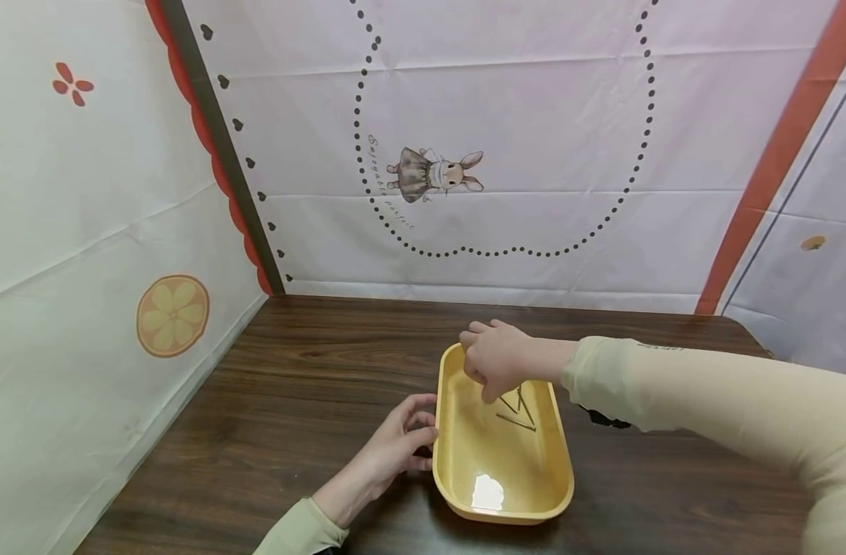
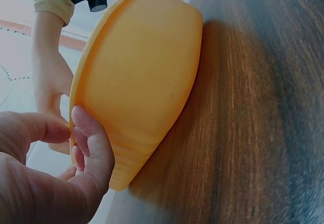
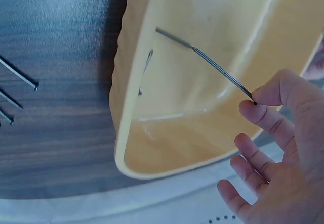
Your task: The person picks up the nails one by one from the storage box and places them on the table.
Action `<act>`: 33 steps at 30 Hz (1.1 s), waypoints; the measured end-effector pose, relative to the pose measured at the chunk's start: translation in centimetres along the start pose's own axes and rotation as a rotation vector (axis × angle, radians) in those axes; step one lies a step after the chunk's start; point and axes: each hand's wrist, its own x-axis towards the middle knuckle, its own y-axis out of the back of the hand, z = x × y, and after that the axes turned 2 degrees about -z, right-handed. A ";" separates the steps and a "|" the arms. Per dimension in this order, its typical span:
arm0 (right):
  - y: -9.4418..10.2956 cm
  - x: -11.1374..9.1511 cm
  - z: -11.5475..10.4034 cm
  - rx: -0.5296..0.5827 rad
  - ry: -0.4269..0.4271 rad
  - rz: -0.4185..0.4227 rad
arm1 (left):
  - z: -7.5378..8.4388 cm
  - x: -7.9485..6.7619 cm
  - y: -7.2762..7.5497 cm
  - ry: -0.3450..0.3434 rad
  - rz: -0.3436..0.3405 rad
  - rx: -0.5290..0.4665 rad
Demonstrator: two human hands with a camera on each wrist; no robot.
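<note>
A yellow tray (image 1: 492, 478) stands on the table, its long sides running away from me. Several metal nails (image 1: 515, 421) lie on its floor. My left hand (image 1: 393, 443) holds the tray's left side, the thumb at the rim and the fingers against the outer wall. Over the far part of the tray, my right hand (image 1: 499, 358) pinches one nail (image 3: 223, 74) by its end between thumb and index finger. That nail slants down to the tray floor in the right wrist view, and the other fingers are spread apart. From the head view the pinched nail is hidden by the hand.
More nails (image 3: 20, 73) lie on the dark wooden table (image 1: 312, 385) beside the tray, hidden behind the right arm in the head view. A printed cloth (image 1: 534, 154) hangs along the table's far edge, and another cloth (image 1: 104, 308) borders the left side.
</note>
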 end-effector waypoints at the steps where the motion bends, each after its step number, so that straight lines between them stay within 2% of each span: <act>1: 0.2 -0.2 0.2 0.002 0.000 0.011 | 0.0 0.0 0.0 0.000 0.001 0.000; 15: 2.4 -2.4 3.0 0.005 0.007 0.147 | -0.1 0.0 0.0 -0.004 0.003 0.005; 22: 3.0 -3.6 4.2 0.030 -0.044 0.147 | -0.1 0.0 0.0 -0.006 0.002 0.008; 33: 2.7 -5.4 6.2 0.036 -0.138 0.142 | -0.1 0.1 -0.2 -0.010 -0.009 -0.009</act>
